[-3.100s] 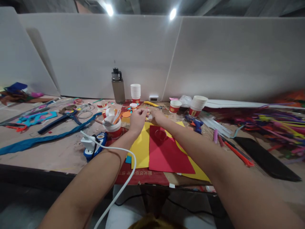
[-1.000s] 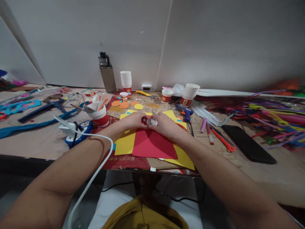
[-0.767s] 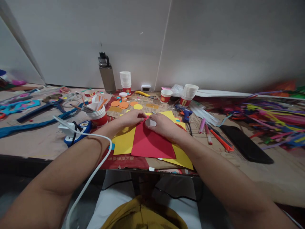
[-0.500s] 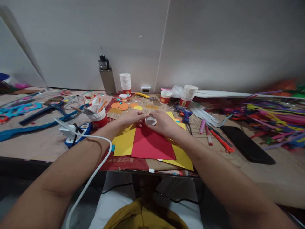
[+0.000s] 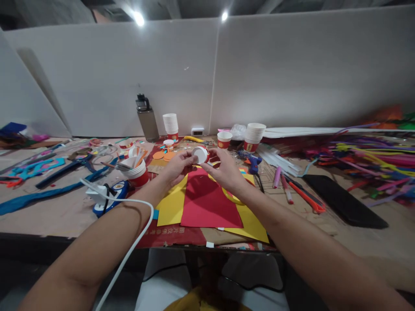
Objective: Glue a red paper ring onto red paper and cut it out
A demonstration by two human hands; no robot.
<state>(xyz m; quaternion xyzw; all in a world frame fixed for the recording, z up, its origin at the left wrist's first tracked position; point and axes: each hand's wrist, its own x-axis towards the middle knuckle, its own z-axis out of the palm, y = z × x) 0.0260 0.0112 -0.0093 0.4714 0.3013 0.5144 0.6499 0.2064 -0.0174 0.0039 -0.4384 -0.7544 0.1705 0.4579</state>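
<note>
Between my hands is a small red-and-white paper cup, tilted so that a round white face shows. My left hand has its fingers and thumb on the cup's left side. On the right side, my right hand curves round the cup with its thumb near the lower rim. Below them lies a red sheet on top of yellow sheets. A yellow ring-like piece shows beside my right wrist.
Stacked cups, a single cup and a bottle stand at the back. A blue glue gun, pens and a black phone lie right. A white cable crosses my left forearm.
The view has tilted up, showing ceiling lights. The cup has been turned and raised slightly, and its white face now shows more fully between my hands.
</note>
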